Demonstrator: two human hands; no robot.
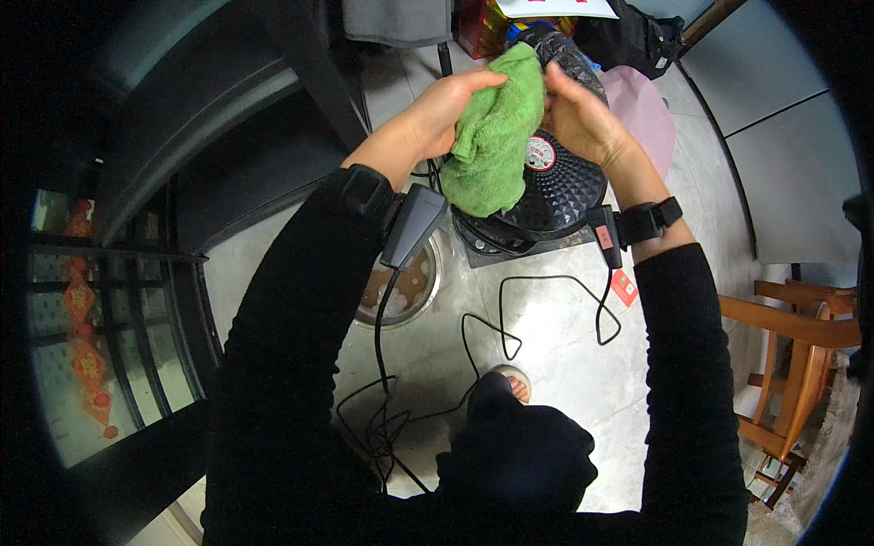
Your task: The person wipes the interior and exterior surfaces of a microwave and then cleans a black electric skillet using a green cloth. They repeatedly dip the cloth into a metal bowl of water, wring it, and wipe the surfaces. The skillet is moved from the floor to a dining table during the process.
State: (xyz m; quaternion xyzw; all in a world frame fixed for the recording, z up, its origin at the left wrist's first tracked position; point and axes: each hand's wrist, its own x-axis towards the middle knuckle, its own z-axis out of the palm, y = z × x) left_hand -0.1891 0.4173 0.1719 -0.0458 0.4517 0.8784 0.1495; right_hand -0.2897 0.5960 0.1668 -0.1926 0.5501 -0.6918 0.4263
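A crumpled green cloth (499, 127) hangs raised in front of me. My left hand (428, 114) is closed on its left side, thumb across the top. At its right edge is my right hand (587, 118), thumb up and fingers curled in against the cloth; the fingertips are partly hidden. Below and behind the cloth stands a round black appliance (569, 196) with a diamond-textured surface and a round red and white label (540, 153). The cloth covers its left part. Another black textured piece (569, 59) rises behind it.
A metal basin (435, 289) with brownish liquid stands left of the appliance. Black cables (378, 337) run from boxes at my wrists and loop over the tiled floor. A red card (625, 288) lies at right. A wooden chair (801, 364) stands right, dark furniture (246, 155) left.
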